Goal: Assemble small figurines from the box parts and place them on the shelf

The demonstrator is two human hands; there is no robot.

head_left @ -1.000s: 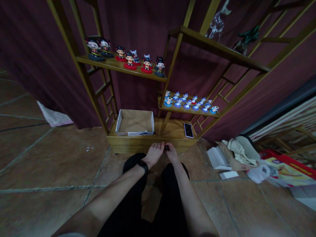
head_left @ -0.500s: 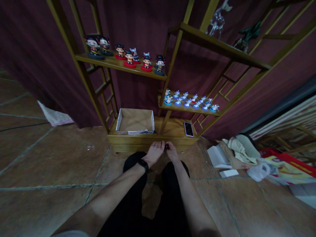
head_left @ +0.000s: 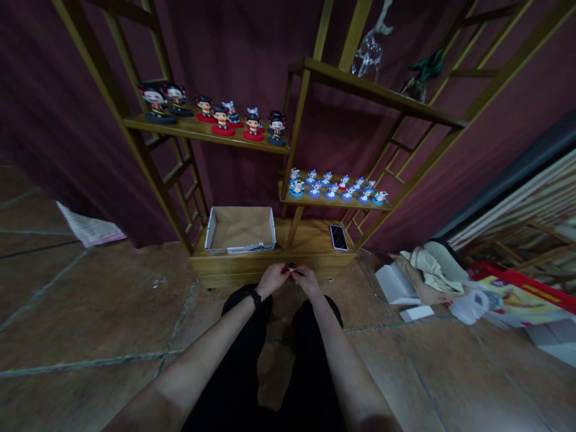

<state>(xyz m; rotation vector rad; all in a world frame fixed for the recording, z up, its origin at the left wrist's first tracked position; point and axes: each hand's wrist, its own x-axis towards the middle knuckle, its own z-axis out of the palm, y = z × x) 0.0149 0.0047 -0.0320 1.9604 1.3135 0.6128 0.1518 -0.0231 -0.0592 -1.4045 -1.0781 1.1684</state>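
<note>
Between my two hands, in front of the cabinet's lower edge, is a small figurine [head_left: 291,267] with a dark top and some red on it. Fingers cover most of it. My left hand [head_left: 273,279], with a dark band on the wrist, grips it from the left with closed fingers. From the right, my right hand [head_left: 306,279] pinches its other side. Beyond the hands, an open cardboard tray [head_left: 240,228] rests on the wooden cabinet top [head_left: 308,234]. A phone [head_left: 338,237] lies to the right on the same surface.
Several black-and-red figurines [head_left: 220,120] stand on the upper left shelf. Several blue-and-white figurines [head_left: 332,191] line the lower right shelf. A clear glass ornament [head_left: 369,54] stands higher up. White boxes [head_left: 396,285] and a plastic bag [head_left: 470,306] lie on the floor at right.
The figurine has turned between my hands and more of its dark top shows. Both hands have shifted slightly left in the picture, and the view has tilted upward a little.
</note>
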